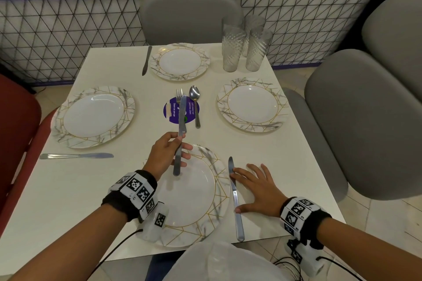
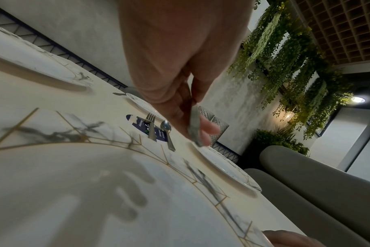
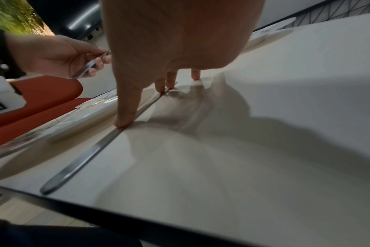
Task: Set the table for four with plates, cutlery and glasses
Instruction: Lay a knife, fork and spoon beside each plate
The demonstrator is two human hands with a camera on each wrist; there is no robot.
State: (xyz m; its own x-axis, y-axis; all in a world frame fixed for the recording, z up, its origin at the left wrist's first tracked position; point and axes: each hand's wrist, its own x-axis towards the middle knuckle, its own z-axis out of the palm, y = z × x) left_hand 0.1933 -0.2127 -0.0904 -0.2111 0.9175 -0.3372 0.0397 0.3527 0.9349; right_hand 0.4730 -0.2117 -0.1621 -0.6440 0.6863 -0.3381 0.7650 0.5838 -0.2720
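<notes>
Four marble-rimmed plates lie on the white table (image 1: 285,166). My left hand (image 1: 182,143) hovers over the near plate (image 1: 194,203) and pinches a table knife (image 1: 180,121) at mid-length, blade pointing away. In the left wrist view the fingers (image 2: 209,128) close round that knife (image 2: 194,127). My right hand (image 1: 245,189) lies flat on the table, right of the near plate. Its thumb and fingertips (image 3: 122,122) touch a second knife (image 1: 235,201) lying beside that plate. A fork (image 1: 180,96) and a spoon (image 1: 195,102) rest at the table's centre.
Further knives lie beside the far plate (image 1: 146,60) and below the left plate (image 1: 76,155). Several ribbed glasses (image 1: 244,43) stand at the far right corner. Grey chairs (image 1: 356,121) stand at the right and far sides, a red seat (image 1: 16,121) at the left.
</notes>
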